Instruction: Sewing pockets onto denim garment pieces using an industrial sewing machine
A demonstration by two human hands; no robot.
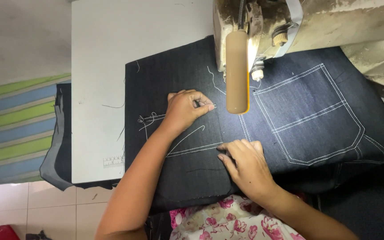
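While the dark denim cloth (pixel 192 89) is spread flat on the white surface (pixel 98 66) under the sewing machine (pixel 263 26), it is pressed down by both hands: something small is pinched by the left hand (pixel 185 109), and the right hand (pixel 245 166) is laid open.

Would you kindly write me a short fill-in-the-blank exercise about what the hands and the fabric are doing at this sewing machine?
1. Both hands rest on dark ____ fabric.
2. The left hand pinches a small tool left of the ____ lamp.
3. The right hand lies flat, fingers pointing ____.
4. The pocket is outlined in ____ stitching.

Missing words: denim; tan; left; white
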